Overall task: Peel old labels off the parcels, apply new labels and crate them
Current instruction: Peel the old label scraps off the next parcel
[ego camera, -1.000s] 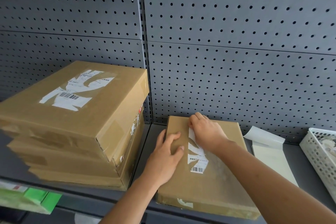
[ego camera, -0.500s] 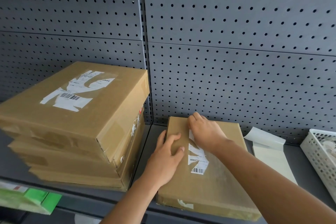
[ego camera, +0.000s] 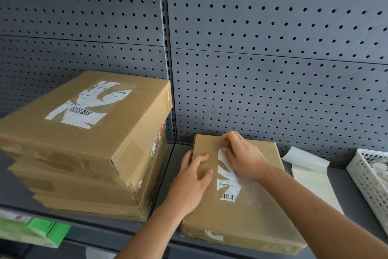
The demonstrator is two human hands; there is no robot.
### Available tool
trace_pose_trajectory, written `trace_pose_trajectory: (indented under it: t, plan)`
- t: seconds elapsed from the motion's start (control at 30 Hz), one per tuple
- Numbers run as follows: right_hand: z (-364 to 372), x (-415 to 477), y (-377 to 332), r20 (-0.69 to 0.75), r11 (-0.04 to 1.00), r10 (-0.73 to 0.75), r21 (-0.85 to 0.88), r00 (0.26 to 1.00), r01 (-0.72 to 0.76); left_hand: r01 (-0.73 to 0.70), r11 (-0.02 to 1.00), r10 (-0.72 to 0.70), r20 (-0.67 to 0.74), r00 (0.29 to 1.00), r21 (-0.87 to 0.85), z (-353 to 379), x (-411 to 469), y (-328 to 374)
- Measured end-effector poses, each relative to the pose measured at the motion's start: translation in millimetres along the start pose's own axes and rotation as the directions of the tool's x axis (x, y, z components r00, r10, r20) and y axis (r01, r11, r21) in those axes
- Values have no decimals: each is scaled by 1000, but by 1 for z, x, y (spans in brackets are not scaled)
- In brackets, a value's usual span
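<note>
1. I am looking down at a grey shelf (ego camera: 341, 183) with a grey wall full of little holes (ego camera: 273, 69) behind it.
2. A flat brown box (ego camera: 247, 212) lies on the shelf right in front of me. This is the parcel I am working on.
3. The box has an old label (ego camera: 227, 183) on its top. The label is white and torn, with a bar code at the near end.
4. My left hand (ego camera: 193, 181) lies on the left part of the box top. Its fingers are spread flat and press down on the box, and the thumb is at the left edge.
5. My right hand (ego camera: 243, 158) is at the far end of the label. Its fingers are curled, and the thumb and fingers pinch the top end of the label.
6. To my left is a pile of bigger brown boxes (ego camera: 84, 164). The top one has a torn white sticker (ego camera: 88, 103) with a bar code too.
7. To the right of my box, some white sheets of paper (ego camera: 310, 174) lie on the shelf. The far one curls up against the wall.
8. A white basket (ego camera: 369, 183) with holes in its sides sits at the right edge, just past the paper. I cannot tell what is inside it.
9. A green box (ego camera: 42, 231) is low down on the left, under the shelf.
</note>
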State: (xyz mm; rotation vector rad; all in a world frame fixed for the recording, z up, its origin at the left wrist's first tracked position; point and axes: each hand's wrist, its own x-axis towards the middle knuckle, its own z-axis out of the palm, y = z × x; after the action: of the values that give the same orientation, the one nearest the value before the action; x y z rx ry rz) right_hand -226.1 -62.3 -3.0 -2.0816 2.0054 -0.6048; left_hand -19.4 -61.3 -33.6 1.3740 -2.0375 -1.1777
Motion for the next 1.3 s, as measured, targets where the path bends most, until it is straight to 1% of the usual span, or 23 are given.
trace_pose_trajectory:
  t: [0.13,0.27,0.33,0.4,0.5,0.63,0.7,0.77,0.9,1.03,1.3]
  plan:
    - [5,2,0,-18,1000,-15,-18,1000,15,-2,1000,2,-2,1000,9,1,0,-1]
    - [9,-3,2,-78,999,-28,-28,997,26,-6,1000,6,-4,1000,8,0,1,-1]
    - [8,-6,2,-99,999,-32,4,995,32,-10,1000,10,-6,1000,10,-1,1,-1]
    - [4,-5,1,-76,1000,-17,22,997,18,-7,1000,7,-3,1000,15,0,0,1]
    - [3,3,0,-30,999,-10,-33,1000,9,-3,1000,3,1,1000,19,0,0,2]
    - [7,5,-4,-51,982,-17,-189,999,7,-6,1000,6,1,1000,23,0,-1,4]
    - [7,3,-5,-57,978,-14,-207,998,1,-7,1000,7,-1,1000,26,-1,-1,4]
    - [4,-2,-5,-49,987,-8,-163,999,0,-13,1000,13,-6,1000,22,-1,-2,4]
    - [-10,-25,-9,-42,1000,-17,-22,999,16,-13,1000,13,-8,1000,16,-1,-1,4]
    - [-19,-49,-13,-6,994,11,111,1000,-10,-22,1000,22,-9,1000,20,-1,-1,3]
    - [-34,-83,-14,-55,967,-8,254,998,22,-20,999,21,-1,1000,32,-2,-2,4]
